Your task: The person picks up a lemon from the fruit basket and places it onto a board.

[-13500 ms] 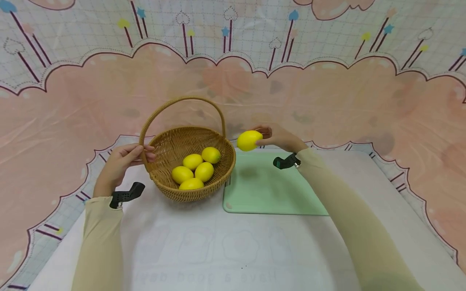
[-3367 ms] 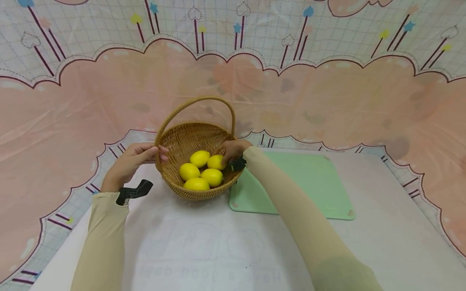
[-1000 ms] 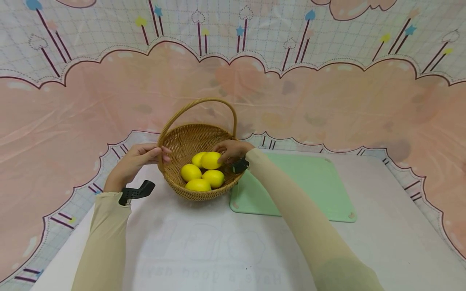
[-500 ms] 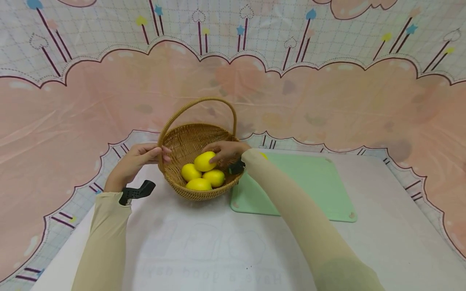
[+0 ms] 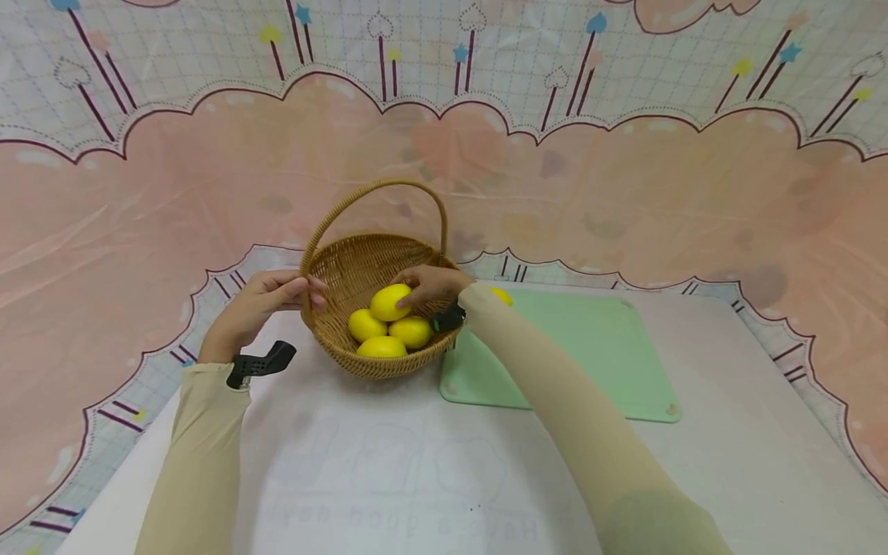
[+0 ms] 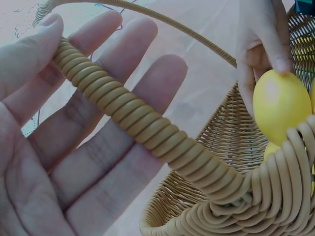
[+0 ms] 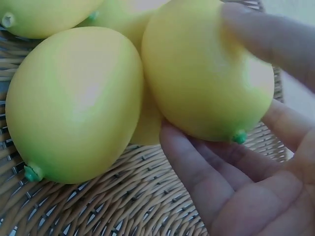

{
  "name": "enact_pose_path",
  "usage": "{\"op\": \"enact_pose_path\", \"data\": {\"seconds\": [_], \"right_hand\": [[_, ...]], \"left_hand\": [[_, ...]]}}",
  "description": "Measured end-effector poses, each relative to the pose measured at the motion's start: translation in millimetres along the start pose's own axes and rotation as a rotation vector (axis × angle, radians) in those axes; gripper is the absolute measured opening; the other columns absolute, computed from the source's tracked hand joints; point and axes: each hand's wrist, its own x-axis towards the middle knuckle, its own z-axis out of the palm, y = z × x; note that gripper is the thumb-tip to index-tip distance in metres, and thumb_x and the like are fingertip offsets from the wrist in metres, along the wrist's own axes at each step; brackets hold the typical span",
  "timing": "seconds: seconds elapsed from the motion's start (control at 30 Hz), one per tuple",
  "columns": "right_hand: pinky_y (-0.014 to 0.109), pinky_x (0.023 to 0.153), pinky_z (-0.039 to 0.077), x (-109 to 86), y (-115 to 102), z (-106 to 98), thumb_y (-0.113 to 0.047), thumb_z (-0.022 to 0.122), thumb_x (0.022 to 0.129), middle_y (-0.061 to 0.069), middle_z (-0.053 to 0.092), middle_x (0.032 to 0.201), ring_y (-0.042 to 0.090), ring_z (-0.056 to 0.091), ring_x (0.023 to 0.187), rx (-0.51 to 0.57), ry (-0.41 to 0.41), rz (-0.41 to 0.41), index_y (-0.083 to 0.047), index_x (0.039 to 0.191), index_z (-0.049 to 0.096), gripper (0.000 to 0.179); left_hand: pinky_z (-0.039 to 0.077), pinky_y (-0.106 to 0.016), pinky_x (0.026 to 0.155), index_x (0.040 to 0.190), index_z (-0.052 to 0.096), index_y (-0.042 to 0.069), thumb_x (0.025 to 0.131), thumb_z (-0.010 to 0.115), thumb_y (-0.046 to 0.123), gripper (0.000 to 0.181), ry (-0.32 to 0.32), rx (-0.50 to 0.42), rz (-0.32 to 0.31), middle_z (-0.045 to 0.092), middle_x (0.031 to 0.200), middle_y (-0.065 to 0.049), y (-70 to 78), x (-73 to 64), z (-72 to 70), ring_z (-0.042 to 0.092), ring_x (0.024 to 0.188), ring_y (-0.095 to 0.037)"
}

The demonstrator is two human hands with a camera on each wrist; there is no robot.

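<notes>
In the head view, a brown wicker basket (image 5: 368, 370) stands tilted toward me with several yellow lemons inside. My left hand (image 5: 260, 304) holds its handle (image 5: 314, 245) low on the left side; in the left wrist view the thumb lies over the handle, the fingers behind it. My right hand (image 5: 432, 284) reaches in over the basket's right rim and pinches a lemon (image 7: 206, 73) between thumb and fingers. This lemon rests against another lemon (image 7: 74, 105), and one beneath is mostly hidden. A further lemon (image 5: 501, 296) lies on the green cutting board (image 5: 576, 354), partly behind the right sleeve.
The green board lies flat to the right of the basket, with my right forearm crossing above it. White cloth (image 5: 388, 478) covers the table, and a patterned cloth backdrop (image 5: 527, 208) rises close behind the basket.
Earlier my right hand held a lemon above the board; later it reached into the basket. Over the last second it shifted left with the pinched lemon, and the board's lemon came into view. Left hand keeps its hold.
</notes>
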Motion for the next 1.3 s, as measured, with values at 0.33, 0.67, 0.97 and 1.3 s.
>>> {"op": "enact_pose_path", "data": {"seconds": [0.33, 0.67, 0.97, 1.3], "right_hand": [[0.037, 0.096, 0.05, -1.9, -5.5, -0.9, -0.013, 0.052, 0.096, 0.016, 0.041, 0.14, 0.025, 0.055, 0.113, 0.168, -0.042, 0.045, -0.009, 0.142, 0.036, 0.049], [0.034, 0.087, 0.053, -3.6, -9.5, 1.6, -0.004, 0.062, 0.089, 0.016, 0.048, 0.134, 0.019, 0.056, 0.099, 0.105, 0.006, -0.01, -0.007, 0.132, 0.047, 0.046], [0.036, 0.096, 0.049, -10.3, -13.3, -1.8, -0.006, 0.068, 0.084, 0.012, 0.046, 0.14, 0.026, 0.051, 0.119, 0.045, 0.075, -0.03, -0.006, 0.134, 0.049, 0.053], [0.032, 0.092, 0.051, -20.8, -20.2, -12.0, -0.007, 0.072, 0.081, 0.009, 0.05, 0.135, 0.028, 0.05, 0.124, -0.009, 0.129, -0.108, -0.007, 0.129, 0.052, 0.051]], "left_hand": [[0.052, -0.014, 0.081, 0.105, 0.068, 0.01, 0.101, 0.042, 0.022, 0.029, 0.01, -0.024, -0.001, 0.071, 0.087, 0.013, -1.6, -0.6, -2.4, 0.067, 0.084, -0.003], [0.052, -0.014, 0.081, 0.104, 0.068, 0.016, 0.101, 0.042, 0.022, 0.028, 0.022, -0.031, -0.005, 0.071, 0.088, 0.013, -2.7, -3.6, -2.4, 0.067, 0.086, -0.002], [0.052, -0.015, 0.08, 0.108, 0.064, -0.002, 0.101, 0.041, 0.02, 0.032, 0.023, -0.051, 0.016, 0.072, 0.086, 0.011, -5.6, -3.2, -1.3, 0.068, 0.084, -0.003], [0.053, -0.015, 0.078, 0.107, 0.065, 0.0, 0.101, 0.041, 0.017, 0.03, 0.029, -0.1, 0.033, 0.072, 0.086, 0.01, -6.4, -4.6, -0.5, 0.068, 0.083, -0.004]]}}
